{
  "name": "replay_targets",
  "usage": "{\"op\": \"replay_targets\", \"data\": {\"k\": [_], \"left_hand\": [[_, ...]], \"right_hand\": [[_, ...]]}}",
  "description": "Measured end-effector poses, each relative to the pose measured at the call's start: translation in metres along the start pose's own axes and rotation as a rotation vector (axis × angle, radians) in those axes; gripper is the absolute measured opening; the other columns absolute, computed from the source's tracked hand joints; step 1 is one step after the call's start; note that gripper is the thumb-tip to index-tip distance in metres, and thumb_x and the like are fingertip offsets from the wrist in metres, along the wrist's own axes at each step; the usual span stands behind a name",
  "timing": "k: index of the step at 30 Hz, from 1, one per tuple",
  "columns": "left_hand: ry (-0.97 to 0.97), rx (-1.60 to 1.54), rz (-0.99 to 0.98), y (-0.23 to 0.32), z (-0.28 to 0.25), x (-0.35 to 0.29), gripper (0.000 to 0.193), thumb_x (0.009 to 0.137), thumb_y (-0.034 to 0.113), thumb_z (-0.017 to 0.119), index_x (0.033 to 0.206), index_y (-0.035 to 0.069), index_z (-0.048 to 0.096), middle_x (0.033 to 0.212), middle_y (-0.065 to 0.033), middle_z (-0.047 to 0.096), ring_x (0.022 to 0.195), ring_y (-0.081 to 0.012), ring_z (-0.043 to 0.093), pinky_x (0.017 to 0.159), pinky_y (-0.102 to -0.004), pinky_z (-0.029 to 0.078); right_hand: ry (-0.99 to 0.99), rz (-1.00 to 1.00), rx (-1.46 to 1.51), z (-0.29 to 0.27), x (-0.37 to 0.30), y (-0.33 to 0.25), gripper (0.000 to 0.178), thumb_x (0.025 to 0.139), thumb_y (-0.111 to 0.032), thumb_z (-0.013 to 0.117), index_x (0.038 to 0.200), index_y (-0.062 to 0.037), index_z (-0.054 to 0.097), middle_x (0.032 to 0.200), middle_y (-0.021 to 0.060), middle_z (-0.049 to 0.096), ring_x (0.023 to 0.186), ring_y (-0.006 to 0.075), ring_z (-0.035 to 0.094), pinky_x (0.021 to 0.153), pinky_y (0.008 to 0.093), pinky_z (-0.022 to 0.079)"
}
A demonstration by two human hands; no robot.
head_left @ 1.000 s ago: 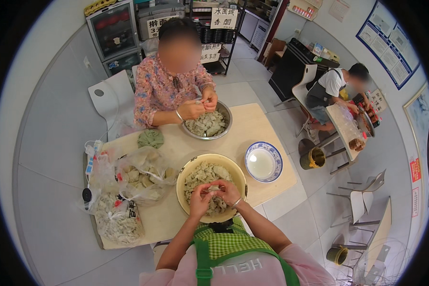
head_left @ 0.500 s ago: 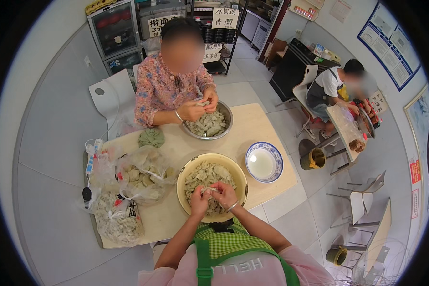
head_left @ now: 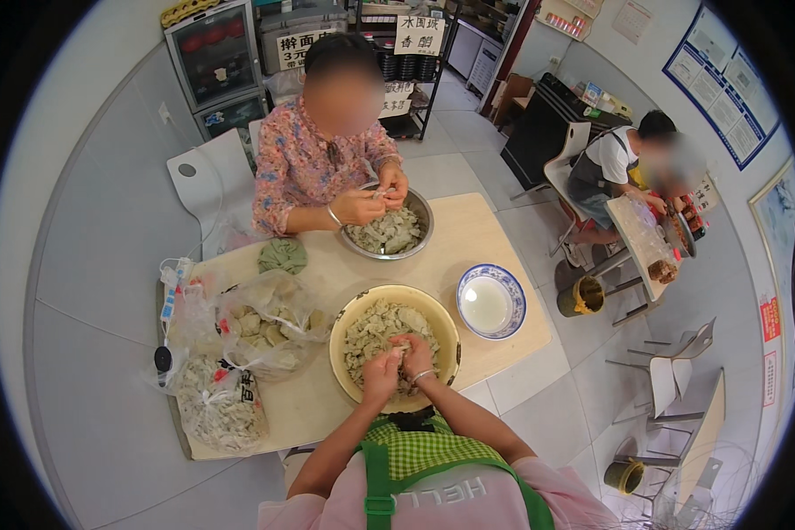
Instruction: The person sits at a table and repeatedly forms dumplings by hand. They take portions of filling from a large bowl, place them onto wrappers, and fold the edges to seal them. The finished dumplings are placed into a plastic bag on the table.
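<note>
Over a cream basin (head_left: 450,322) with a chipped rim, my left hand (head_left: 382,375) and my right hand (head_left: 416,355) meet, fingers pinched together. Between them is a small grey-green piece of flatbread (head_left: 404,348), mostly hidden by the fingers. Torn flatbread bits (head_left: 382,327) of the same colour fill the basin beneath. To its right stands a blue-and-white bowl (head_left: 487,303) of cloudy pale liquid. Left of the basin, a clear plastic bag (head_left: 274,322) holds several round flatbreads, and another bag (head_left: 221,411) is full of small torn bits.
Across the pale table (head_left: 495,380), a person (head_left: 291,168) pinches bread over a steel bowl (head_left: 429,231). A green cloth (head_left: 283,256) and a white power strip (head_left: 170,296) lie at left. Another person (head_left: 605,168) works at a right-hand table. Buckets (head_left: 583,299) and chairs (head_left: 671,371) stand there.
My hands have shifted slightly right and my left hand has turned, its fingers now closer to the right hand's. The person opposite still works the bread, hands a little shifted.
</note>
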State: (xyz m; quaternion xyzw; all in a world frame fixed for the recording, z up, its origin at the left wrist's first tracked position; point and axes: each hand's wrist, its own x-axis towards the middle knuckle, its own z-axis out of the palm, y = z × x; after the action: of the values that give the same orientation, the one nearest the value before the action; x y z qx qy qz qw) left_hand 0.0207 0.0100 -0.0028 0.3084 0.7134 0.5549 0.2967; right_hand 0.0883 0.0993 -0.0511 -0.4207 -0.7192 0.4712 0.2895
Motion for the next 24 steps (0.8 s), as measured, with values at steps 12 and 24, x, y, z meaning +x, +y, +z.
{"op": "replay_targets", "data": {"k": [12, 24], "left_hand": [[-0.067, -0.422, -0.229, 0.008, -0.008, 0.005, 0.018, 0.085, 0.018, 0.052, 0.081, 0.002, 0.046, 0.066, -0.0037, 0.051, 0.056, -0.01, 0.047, 0.051, -0.0237, 0.04], [-0.033, -0.137, -0.181, -0.005, -0.006, 0.002, 0.024, 0.089, 0.021, 0.044, 0.074, 0.002, 0.048, 0.057, -0.0062, 0.048, 0.051, -0.0135, 0.046, 0.049, -0.0297, 0.038]], "right_hand": [[-0.295, 0.123, 0.346, -0.032, 0.002, -0.044, 0.014, 0.082, -0.014, 0.056, 0.09, -0.0019, 0.057, 0.075, 0.0032, 0.056, 0.06, 0.0084, 0.054, 0.052, 0.0199, 0.046], [-0.269, 0.056, 0.135, -0.026, -0.003, -0.057, 0.014, 0.067, -0.006, 0.061, 0.08, -0.0007, 0.062, 0.072, 0.0019, 0.06, 0.063, 0.0074, 0.052, 0.061, 0.0215, 0.044]]}}
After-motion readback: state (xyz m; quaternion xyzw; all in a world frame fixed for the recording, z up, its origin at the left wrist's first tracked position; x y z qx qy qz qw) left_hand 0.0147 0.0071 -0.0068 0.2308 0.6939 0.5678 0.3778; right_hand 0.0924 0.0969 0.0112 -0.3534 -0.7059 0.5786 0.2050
